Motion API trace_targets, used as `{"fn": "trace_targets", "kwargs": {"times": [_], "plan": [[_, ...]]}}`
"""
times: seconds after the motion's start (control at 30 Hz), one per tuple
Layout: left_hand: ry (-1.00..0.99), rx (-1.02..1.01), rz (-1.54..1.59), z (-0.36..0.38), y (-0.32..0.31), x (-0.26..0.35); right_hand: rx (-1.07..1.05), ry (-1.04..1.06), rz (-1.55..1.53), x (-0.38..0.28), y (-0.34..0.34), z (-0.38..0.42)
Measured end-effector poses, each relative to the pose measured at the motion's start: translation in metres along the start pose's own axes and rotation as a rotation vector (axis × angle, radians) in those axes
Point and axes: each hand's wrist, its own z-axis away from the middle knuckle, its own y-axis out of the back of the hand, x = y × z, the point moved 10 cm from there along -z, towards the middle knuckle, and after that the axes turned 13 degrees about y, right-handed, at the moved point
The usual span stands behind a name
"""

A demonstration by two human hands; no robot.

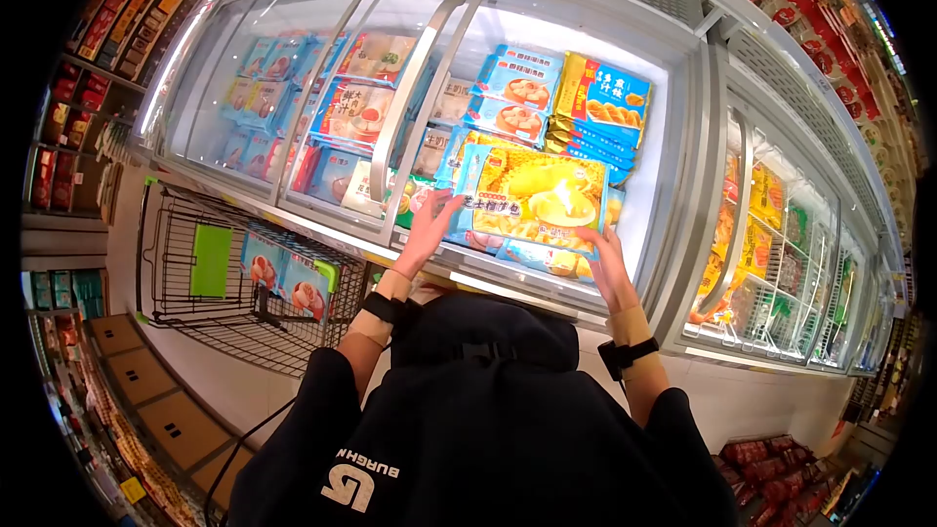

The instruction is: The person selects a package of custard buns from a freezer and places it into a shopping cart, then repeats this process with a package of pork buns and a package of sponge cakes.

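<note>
Between my two hands is a yellow frozen bun bag [532, 193] with a durian picture, tilted over the open part of a chest freezer [639, 234]. At the bag's left edge, my left hand [427, 226] grips it with bent fingers. My right hand [607, 262] has its fingers closed on the lower right corner. Beneath and around it lie blue bun bags [517, 88] and a stack of blue and yellow dumpling bags [603, 102]. The bag hides part of the packs under it.
A sliding glass lid with a curved handle [418, 88] covers the freezer's left side. At lower left stands a wire shopping cart [185, 273] with blue bags inside. Another freezer [781, 244] adjoins on the right. Stocked shelves [68, 127] line the far left.
</note>
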Motion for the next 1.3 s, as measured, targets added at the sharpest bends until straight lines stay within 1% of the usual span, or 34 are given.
{"fn": "trace_targets", "kwargs": {"times": [0.03,0.07,0.17,0.2,0.3,0.33,0.43,0.57,0.7,0.77,0.9,1.0,1.1,1.2,1.3], "plan": [[0.188,-0.085,0.151,-0.001,-0.011,-0.006,-0.009,0.005,0.003,-0.001,-0.001,0.003],[0.258,-0.314,0.424,0.008,-0.033,0.001,-0.018,0.009,0.007,-0.001,-0.001,0.006],[0.328,-0.441,0.395,0.028,-0.048,0.015,-0.087,0.106,0.105,-0.003,-0.004,0.008],[0.218,-0.455,0.318,0.025,-0.048,0.022,-0.101,0.138,0.137,-0.005,-0.005,0.007],[0.225,-0.420,0.372,0.025,-0.040,0.018,-0.097,0.210,0.221,-0.013,-0.002,0.012],[0.220,-0.407,0.360,0.033,-0.038,0.026,-0.125,0.180,0.240,-0.016,-0.005,0.015],[0.147,-0.418,0.224,0.027,-0.032,0.022,-0.157,0.097,0.265,-0.014,-0.006,0.016],[0.014,-0.473,0.111,0.026,-0.029,0.029,-0.185,0.188,0.299,-0.020,-0.006,0.013],[-0.029,-0.459,0.067,0.026,-0.025,0.033,-0.170,0.223,0.344,-0.025,-0.003,0.014],[-0.057,-0.464,0.101,0.026,-0.024,0.038,-0.174,0.258,0.351,-0.026,-0.002,0.015],[-0.102,-0.464,0.118,0.038,-0.025,0.054,-0.085,0.198,0.491,-0.022,0.011,0.019],[-0.104,-0.469,0.067,0.038,-0.026,0.054,-0.098,0.173,0.552,-0.011,0.025,0.014],[-0.113,-0.485,0.066,0.038,-0.029,0.054,-0.055,0.198,0.558,-0.009,0.033,0.014],[-0.112,-0.496,0.049,0.037,-0.030,0.051,-0.119,0.304,0.387,-0.023,0.011,0.021],[-0.065,-0.482,0.005,0.034,-0.030,0.044,-0.173,0.335,0.367,-0.033,-0.001,0.024]]}}
